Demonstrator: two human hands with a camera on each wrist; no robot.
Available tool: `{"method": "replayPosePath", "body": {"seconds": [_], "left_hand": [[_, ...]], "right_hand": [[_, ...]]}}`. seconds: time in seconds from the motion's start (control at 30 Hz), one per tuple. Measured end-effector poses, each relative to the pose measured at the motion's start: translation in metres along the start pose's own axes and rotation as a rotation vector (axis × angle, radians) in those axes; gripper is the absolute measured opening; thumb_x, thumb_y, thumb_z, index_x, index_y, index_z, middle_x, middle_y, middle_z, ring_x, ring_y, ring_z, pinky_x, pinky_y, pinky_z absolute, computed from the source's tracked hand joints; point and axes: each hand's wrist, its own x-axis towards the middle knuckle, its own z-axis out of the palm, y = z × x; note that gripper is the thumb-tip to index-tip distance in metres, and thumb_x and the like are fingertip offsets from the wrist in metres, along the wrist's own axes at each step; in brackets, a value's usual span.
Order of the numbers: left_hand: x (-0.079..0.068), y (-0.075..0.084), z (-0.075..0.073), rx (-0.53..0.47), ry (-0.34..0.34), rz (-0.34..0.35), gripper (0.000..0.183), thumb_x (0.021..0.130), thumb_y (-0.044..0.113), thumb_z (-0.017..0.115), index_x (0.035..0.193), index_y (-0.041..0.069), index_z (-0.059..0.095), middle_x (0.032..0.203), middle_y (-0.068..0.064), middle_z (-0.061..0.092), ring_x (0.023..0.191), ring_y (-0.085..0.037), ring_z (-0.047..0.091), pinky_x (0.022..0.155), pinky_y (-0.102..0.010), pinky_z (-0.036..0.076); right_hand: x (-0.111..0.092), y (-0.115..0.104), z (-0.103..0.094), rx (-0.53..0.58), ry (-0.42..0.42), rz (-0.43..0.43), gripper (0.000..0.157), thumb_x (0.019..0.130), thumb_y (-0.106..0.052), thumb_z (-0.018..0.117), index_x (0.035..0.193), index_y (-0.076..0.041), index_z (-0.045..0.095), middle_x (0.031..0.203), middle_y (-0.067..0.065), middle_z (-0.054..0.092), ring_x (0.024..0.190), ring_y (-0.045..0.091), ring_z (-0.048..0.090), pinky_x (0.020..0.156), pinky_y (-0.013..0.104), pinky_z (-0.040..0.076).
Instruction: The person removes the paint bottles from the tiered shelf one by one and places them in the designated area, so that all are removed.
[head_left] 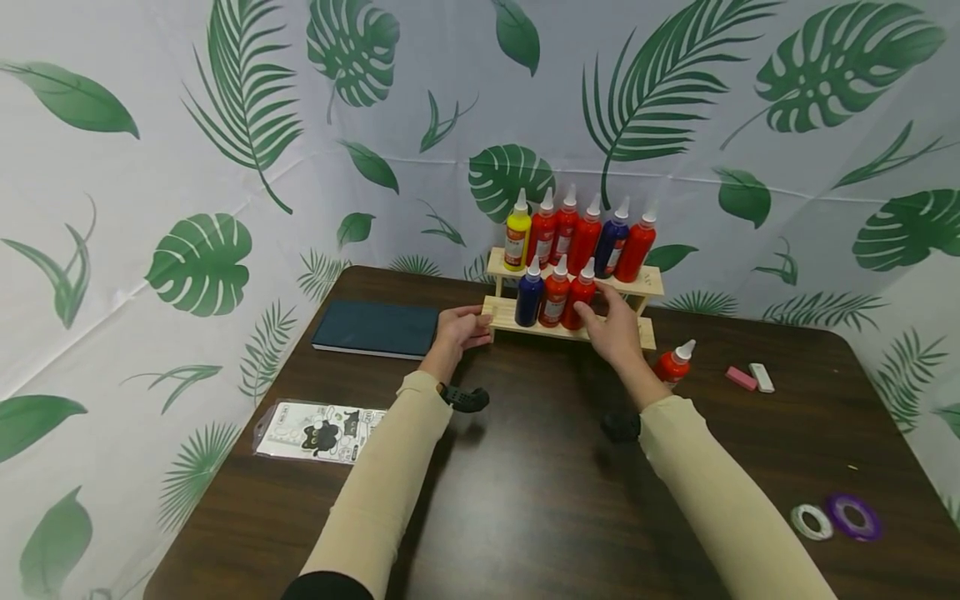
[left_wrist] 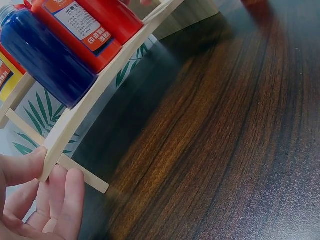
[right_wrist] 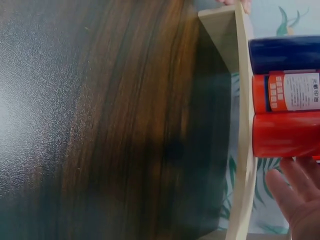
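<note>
on a dark table (head_left: 517,483), a person's left hand (head_left: 454,330) pinched the left end of a wooden rack (head_left: 500,313). the right hand (head_left: 618,330) held the rightmost red bottle (head_left: 579,298) on the lower tier, just beside another red bottle (head_left: 553,302); six bottles (head_left: 585,240) lined the upper tier.

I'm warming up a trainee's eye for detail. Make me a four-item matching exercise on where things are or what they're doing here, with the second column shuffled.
1. The left hand
2. The yellow bottle
3. The dark notebook
4. The purple ring

A. Beside a white ring
B. Flat on the table, to the left hand's left
C. Gripping the left end of the lower shelf
D. Leftmost on the upper shelf

Pairs: 1-C, 2-D, 3-B, 4-A
</note>
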Motion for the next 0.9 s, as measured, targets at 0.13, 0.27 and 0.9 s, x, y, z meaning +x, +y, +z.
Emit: {"method": "replayPosePath", "body": {"seconds": [0.13,0.27,0.9], "left_hand": [[0.0,0.0,0.0,-0.007,-0.005,0.004,0.037,0.085,0.006,0.072,0.121,0.005,0.065,0.1,-0.016,0.07,0.064,-0.015,0.066,0.065,-0.031,0.06],[0.0,0.0,0.0,-0.005,-0.005,-0.003,0.038,0.085,0.007,0.072,0.122,0.005,0.064,0.094,-0.013,0.069,0.063,-0.014,0.065,0.065,-0.031,0.06],[0.002,0.0,0.0,0.004,-0.007,-0.01,0.038,0.086,0.009,0.072,0.123,0.006,0.064,0.115,-0.02,0.065,0.064,-0.014,0.065,0.065,-0.03,0.06]], "right_hand": [[-0.005,-0.001,0.0,0.025,0.025,-0.004,0.053,0.094,-0.028,0.062,0.14,-0.007,0.045,0.129,0.019,0.056,0.115,0.034,0.055,0.1,0.05,0.044],[-0.016,-0.003,-0.003,0.067,0.038,-0.003,0.053,0.095,-0.028,0.062,0.14,-0.006,0.045,0.129,0.019,0.056,0.115,0.036,0.055,0.097,0.051,0.047],[-0.151,0.031,-0.067,0.016,0.232,0.163,0.048,0.089,-0.021,0.069,0.132,-0.003,0.054,0.117,0.016,0.063,0.097,0.017,0.06,0.087,0.02,0.05]]}}
